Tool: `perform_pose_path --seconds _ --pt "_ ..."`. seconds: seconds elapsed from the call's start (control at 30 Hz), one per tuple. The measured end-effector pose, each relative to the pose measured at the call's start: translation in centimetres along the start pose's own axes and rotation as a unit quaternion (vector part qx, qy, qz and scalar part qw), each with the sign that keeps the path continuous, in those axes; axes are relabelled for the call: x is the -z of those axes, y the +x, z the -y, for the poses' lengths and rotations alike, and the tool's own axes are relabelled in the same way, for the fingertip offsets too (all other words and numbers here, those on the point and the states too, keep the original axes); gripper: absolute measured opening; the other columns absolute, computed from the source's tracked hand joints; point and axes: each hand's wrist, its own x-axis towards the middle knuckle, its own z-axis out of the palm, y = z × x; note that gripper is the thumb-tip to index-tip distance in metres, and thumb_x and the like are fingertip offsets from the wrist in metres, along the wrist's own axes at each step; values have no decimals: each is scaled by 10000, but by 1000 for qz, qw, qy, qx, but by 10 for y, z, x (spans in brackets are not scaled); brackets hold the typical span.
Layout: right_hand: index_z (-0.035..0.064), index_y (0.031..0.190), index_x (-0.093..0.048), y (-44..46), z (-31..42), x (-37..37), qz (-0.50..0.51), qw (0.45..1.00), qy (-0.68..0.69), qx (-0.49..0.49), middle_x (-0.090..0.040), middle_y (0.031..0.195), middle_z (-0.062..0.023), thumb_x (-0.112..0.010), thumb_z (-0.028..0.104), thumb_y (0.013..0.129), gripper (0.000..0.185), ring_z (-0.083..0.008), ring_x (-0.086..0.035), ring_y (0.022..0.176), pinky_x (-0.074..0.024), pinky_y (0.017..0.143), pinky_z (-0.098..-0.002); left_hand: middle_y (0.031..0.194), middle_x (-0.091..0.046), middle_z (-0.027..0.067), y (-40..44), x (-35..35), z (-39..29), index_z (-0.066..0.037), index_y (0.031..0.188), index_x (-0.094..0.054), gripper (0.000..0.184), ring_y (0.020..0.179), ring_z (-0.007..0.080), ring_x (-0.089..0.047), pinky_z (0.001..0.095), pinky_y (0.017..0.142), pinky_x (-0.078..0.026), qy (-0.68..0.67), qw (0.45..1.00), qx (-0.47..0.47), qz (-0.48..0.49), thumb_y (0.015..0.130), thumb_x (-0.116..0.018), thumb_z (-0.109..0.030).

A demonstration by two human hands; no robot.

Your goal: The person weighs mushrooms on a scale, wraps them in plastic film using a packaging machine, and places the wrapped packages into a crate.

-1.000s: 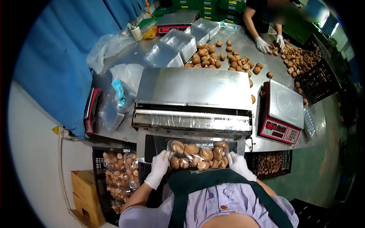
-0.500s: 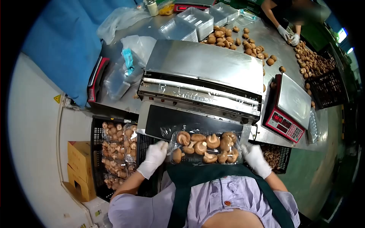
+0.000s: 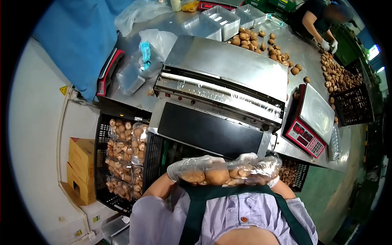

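A film-wrapped pack of shiitake mushrooms (image 3: 216,176) is tipped up close to the apron, several brown caps showing through the clear wrap. Wearing a white glove, my left hand (image 3: 185,164) grips its left end, fingers running along the far upper edge. My right hand (image 3: 248,157), also gloved, holds the right part from behind; the pack hides most of it. Just beyond the pack lies the black plate (image 3: 210,128) of the film-wrapping machine (image 3: 222,73), whose roll of film (image 3: 196,85) stretches across it.
A black crate (image 3: 153,163) of wrapped mushroom packs stands at the left. To the right are a red scale (image 3: 310,122) and a crate of loose mushrooms (image 3: 289,172). Clear trays (image 3: 220,24) and loose mushrooms (image 3: 249,38) lie behind; a co-worker's gloved hands (image 3: 330,45) are far right.
The pack has come off the machine's front plate toward my body and tipped from flat onto its edge. Both hands moved from beside its ends to hold it. The co-worker's hands shifted right.
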Motion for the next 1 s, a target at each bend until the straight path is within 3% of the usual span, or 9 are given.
perform_pose_path --seconds 0.1,0.17,0.2,0.27,0.37,0.57,0.67,0.8,1.0 --pt "19 839 -621 21 19 -20 -89 951 -278 103 -619 824 -51 -537 164 915 184 -99 -571 745 -469 665 -236 1191 -538 76 8 -10 -10 -31 1267 -447 425 1048 150 -555 286 888 -480 -1 998 6 57 867 -580 -86" --pt "33 885 -594 22 21 -4 -192 964 -130 132 -608 859 -83 -506 266 940 255 -135 -588 757 -503 679 -264 1204 -531 79 13 -16 -16 -32 1276 -437 441 1061 150 -549 285 898 -476 -2 996 4 84 864 -584 -82" --pt "66 931 -592 32 28 10 -14 963 25 268 -597 914 -133 -477 347 944 304 -218 -595 832 -521 733 -343 1211 -528 80 14 -18 -19 -32 1281 -433 449 1067 150 -546 284 903 -474 -2 996 5 94 862 -586 -81" --pt "65 947 -602 23 51 -24 -40 907 276 316 -577 1024 -194 -473 450 919 407 -352 -562 1002 -489 846 -446 1224 -522 82 14 -21 -25 -33 1290 -423 465 1081 149 -540 283 913 -470 0 994 9 106 858 -590 -77" --pt "55 1077 -598 53 56 -32 333 875 82 342 -536 1154 -234 -529 490 869 487 -446 -465 1149 -397 957 -549 1244 -512 85 8 -19 -34 -35 1304 -409 490 1100 149 -531 281 928 -464 -11 995 23 94 853 -596 -72" --pt "-55 1133 -557 57 23 -43 265 947 27 178 -523 1176 -284 -528 484 859 605 -426 -494 1133 -401 972 -494 1163 -556 64 12 20 1 6 1273 -438 381 994 113 -552 247 877 -451 -342 890 301 -3 914 -501 -103" --pt "-110 1162 -537 61 28 -54 192 977 11 95 -517 1187 -309 -527 481 854 666 -416 -508 1125 -403 980 -467 1022 -645 61 -7 17 -56 23 1145 -580 290 883 113 -587 232 774 -467 269 956 113 -29 893 -462 -58" --pt "-151 1040 -535 85 49 -80 66 978 67 -185 -563 1082 -283 -549 377 859 558 -381 -627 900 -576 679 -480 900 -682 96 -55 -15 -147 -10 1095 -619 307 761 139 -641 298 693 -513 228 958 108 -137 815 -556 -120" --pt "-70 963 -598 115 26 -86 9 983 -160 -86 -641 938 -156 -446 215 950 324 -207 -626 865 -495 835 -328 685 -599 119 -70 -89 -123 0 1085 -608 385 536 235 -612 339 451 -481 760 604 -20 -239 752 -544 -183"
